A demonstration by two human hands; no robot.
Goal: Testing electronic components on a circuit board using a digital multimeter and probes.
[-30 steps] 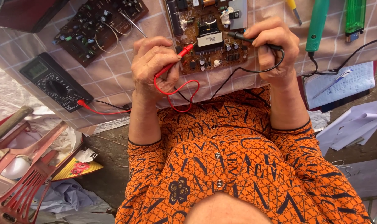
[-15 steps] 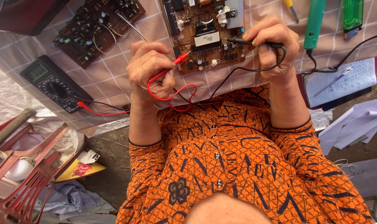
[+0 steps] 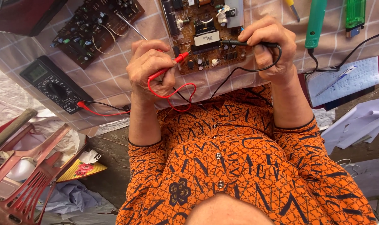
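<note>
A: Circuit board [image 3: 206, 35] is the main item, brown, lying flat on the checked counter [image 3: 114, 79] at 12 o'clock from the person's chest. Judgement: rigid, light, fragile on top, packed with small parts. Take it by the bare edges only, not by the components.

B: Anything bigger nearby?

A: Second, darker board [image 3: 93, 27] at 10 o'clock, well apart from the hands. Black multimeter [image 3: 51, 83] at 9 o'clock, red and black leads plugged in.

B: Hands?

A: Left hand [image 3: 149, 66] closed around the red probe [image 3: 168, 66], tip angled up toward the brown board's lower left edge; can't tell if it touches. Right hand [image 3: 270, 46] pinches the black probe [image 3: 239, 43], which lies across the board's right side, tip pointing to 9 o'clock.

B: Probe handling?

A: Thin stiff plastic sticks, light, probably a bit slick. Hold along the insulated barrel as both hands do. The leads are soft; the red one loops loose below the left hand.

B: Small stuff?

A: Green-handled tool [image 3: 315, 23] and green lighter [image 3: 355, 13] at 1 o'clock, pen [image 3: 338, 77] on a notebook [image 3: 343, 79] at 3 o'clock.
</note>
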